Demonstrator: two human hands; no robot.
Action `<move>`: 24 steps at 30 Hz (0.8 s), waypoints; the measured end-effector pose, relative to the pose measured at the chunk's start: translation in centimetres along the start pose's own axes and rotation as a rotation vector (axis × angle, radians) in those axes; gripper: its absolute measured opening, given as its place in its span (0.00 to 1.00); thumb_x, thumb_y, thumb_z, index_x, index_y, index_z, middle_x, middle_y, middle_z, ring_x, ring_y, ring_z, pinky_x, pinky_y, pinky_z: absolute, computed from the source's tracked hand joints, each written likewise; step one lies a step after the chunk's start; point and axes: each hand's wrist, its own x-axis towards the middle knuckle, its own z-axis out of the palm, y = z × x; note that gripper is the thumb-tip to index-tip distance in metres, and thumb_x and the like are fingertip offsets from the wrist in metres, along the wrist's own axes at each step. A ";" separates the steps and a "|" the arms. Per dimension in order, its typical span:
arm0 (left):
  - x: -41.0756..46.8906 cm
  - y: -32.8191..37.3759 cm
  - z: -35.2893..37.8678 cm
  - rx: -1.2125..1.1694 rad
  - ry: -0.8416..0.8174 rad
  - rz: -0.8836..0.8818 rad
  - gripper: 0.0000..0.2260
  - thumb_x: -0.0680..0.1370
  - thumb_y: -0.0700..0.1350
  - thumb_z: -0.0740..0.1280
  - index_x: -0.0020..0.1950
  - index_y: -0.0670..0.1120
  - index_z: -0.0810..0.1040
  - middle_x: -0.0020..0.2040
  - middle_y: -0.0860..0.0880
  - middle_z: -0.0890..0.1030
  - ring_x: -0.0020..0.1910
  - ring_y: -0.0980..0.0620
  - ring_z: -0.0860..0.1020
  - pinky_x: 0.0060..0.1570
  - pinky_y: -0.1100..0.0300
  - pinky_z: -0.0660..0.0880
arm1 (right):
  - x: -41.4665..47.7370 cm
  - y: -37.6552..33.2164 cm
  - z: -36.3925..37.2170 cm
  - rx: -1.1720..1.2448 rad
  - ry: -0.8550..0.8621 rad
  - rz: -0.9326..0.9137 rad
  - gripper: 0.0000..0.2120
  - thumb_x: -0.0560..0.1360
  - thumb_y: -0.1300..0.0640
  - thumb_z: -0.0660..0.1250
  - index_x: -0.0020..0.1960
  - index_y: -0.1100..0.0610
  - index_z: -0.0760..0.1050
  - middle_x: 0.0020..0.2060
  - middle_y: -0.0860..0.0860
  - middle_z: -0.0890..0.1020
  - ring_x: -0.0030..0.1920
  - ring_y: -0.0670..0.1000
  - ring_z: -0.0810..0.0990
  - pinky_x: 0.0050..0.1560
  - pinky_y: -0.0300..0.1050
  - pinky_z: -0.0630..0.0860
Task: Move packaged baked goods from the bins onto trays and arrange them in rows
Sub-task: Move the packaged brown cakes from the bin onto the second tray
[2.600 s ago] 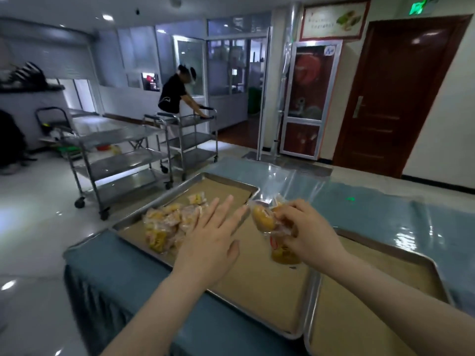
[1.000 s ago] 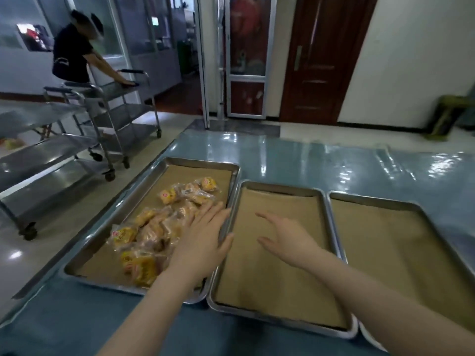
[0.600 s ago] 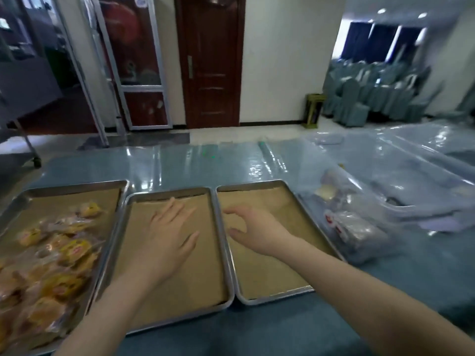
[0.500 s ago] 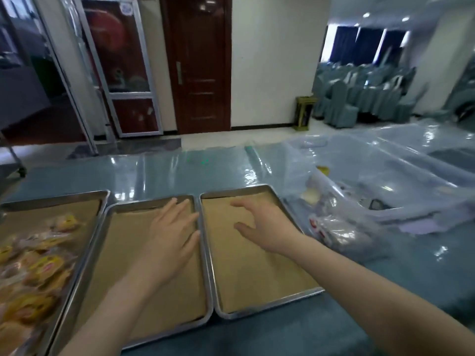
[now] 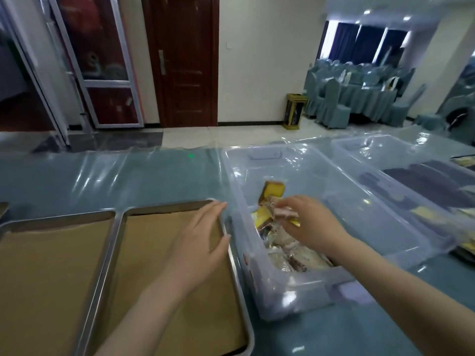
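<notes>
— Where did the packaged baked goods (image 5: 290,255) lie?

— Heaped in the clear bin (image 5: 280,301), toward its 6 o'clock end. The bin stood just at 3 o'clock of the paper-lined tray (image 5: 167,206) on the table (image 5: 128,181) (a short carry, most likely the reason for that pairing).

— And the person's right hand (image 5: 311,224)?

— It reached in from 5 o'clock, forearm over the bin's near wall, its grip pinching one packet (image 5: 284,214) at the top of the heap.

— The left hand (image 5: 200,242)?

— Its grip was spread, fingers straight, over the tray's 1 o'clock corner and holding nothing. It was probably waiting to take or steady the packet. No packet lay on that tray yet.
</notes>
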 end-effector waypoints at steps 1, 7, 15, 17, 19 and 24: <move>0.7 0.4 0.6 -0.016 -0.010 -0.012 0.26 0.78 0.49 0.63 0.75 0.55 0.59 0.73 0.61 0.60 0.69 0.67 0.55 0.67 0.67 0.53 | 0.3 1.5 -0.1 -0.034 -0.030 0.014 0.15 0.73 0.52 0.69 0.59 0.50 0.76 0.55 0.47 0.79 0.57 0.53 0.75 0.54 0.48 0.72; 3.7 2.3 4.4 -0.018 -0.148 0.063 0.24 0.79 0.51 0.62 0.74 0.56 0.60 0.73 0.59 0.62 0.67 0.68 0.57 0.64 0.72 0.52 | 1.1 6.7 -0.2 0.036 -0.089 0.240 0.10 0.75 0.59 0.64 0.54 0.50 0.78 0.53 0.47 0.81 0.55 0.50 0.77 0.53 0.42 0.71; 9.3 4.2 7.3 0.137 -0.030 -0.149 0.14 0.78 0.47 0.61 0.63 0.51 0.74 0.48 0.51 0.82 0.48 0.49 0.78 0.45 0.56 0.74 | 1.9 7.2 2.5 -0.109 -0.556 0.025 0.09 0.74 0.51 0.64 0.54 0.48 0.76 0.48 0.45 0.80 0.44 0.46 0.74 0.44 0.40 0.70; 11.0 4.6 8.1 0.258 -0.107 -0.171 0.13 0.78 0.46 0.59 0.61 0.49 0.74 0.51 0.47 0.82 0.52 0.45 0.77 0.48 0.55 0.73 | 2.6 8.3 2.5 -0.141 -0.698 0.025 0.14 0.75 0.48 0.65 0.59 0.48 0.74 0.52 0.46 0.80 0.46 0.46 0.75 0.45 0.40 0.71; 11.4 4.6 9.1 0.392 -0.222 -0.146 0.12 0.78 0.45 0.60 0.59 0.47 0.76 0.54 0.46 0.80 0.57 0.44 0.74 0.61 0.53 0.66 | 3.8 9.4 2.7 -0.218 -0.776 0.015 0.17 0.74 0.46 0.65 0.62 0.48 0.73 0.55 0.47 0.79 0.49 0.49 0.76 0.47 0.41 0.71; 12.1 3.2 10.1 0.624 -0.325 -0.019 0.18 0.75 0.54 0.61 0.63 0.51 0.75 0.59 0.50 0.78 0.60 0.50 0.71 0.71 0.53 0.50 | 7.0 11.6 4.8 -0.323 -0.874 -0.125 0.28 0.71 0.47 0.70 0.69 0.49 0.67 0.61 0.50 0.76 0.58 0.54 0.75 0.55 0.46 0.73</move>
